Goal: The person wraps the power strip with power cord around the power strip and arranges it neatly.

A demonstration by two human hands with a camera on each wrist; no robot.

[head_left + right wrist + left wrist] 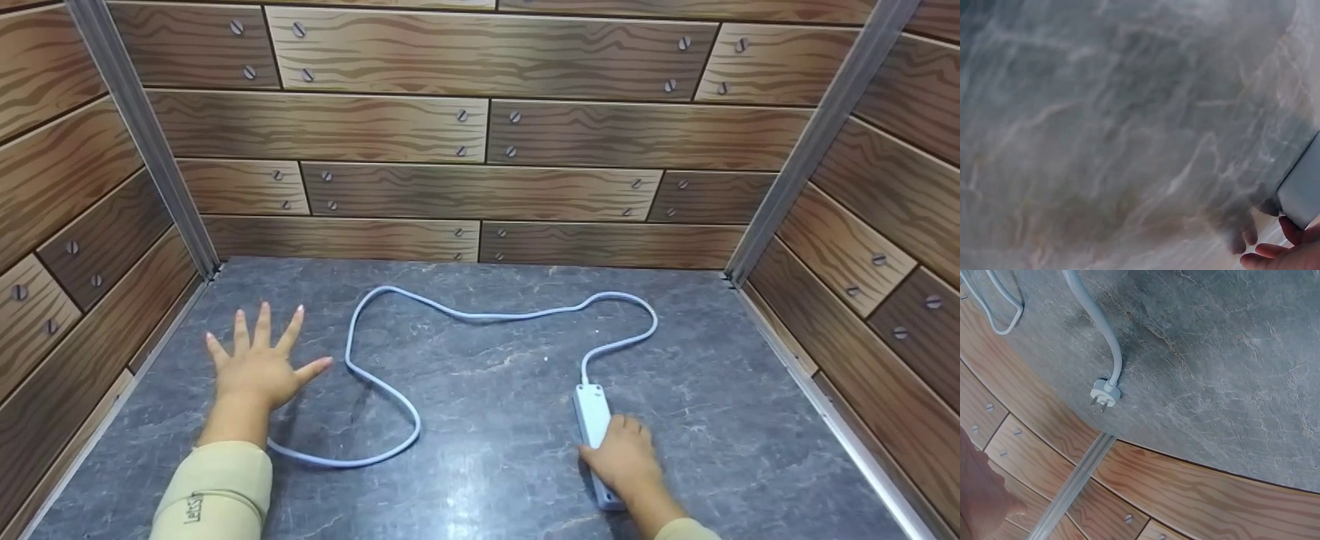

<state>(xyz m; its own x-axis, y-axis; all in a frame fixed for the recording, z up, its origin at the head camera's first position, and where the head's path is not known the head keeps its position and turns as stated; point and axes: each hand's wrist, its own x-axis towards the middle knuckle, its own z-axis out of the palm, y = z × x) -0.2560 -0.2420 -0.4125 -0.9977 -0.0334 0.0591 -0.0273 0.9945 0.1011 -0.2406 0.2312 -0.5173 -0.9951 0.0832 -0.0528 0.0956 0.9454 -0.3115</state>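
Smooth Plastic on a Stony Sheen

We're looking at smooth, pale plastic on the power strip (pixel 592 406), and a sleek, plastic-looking jacket on its cable (pixel 495 316)! We catch the plug (pixel 1105 390), moulded plastic with metal pins (pixel 1104 406). Now we get a glossy, stone-veined tabletop (pixel 480 405) throwing back light, smooth wood-look panels (pixel 390 129), grey metal corner posts (pixel 154 150) and, altogether matt, a cloth sleeve (pixel 225 476)!

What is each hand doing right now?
Left hand: open, fingers spread, holding nothing.
Right hand: closed around the sides of the power strip.
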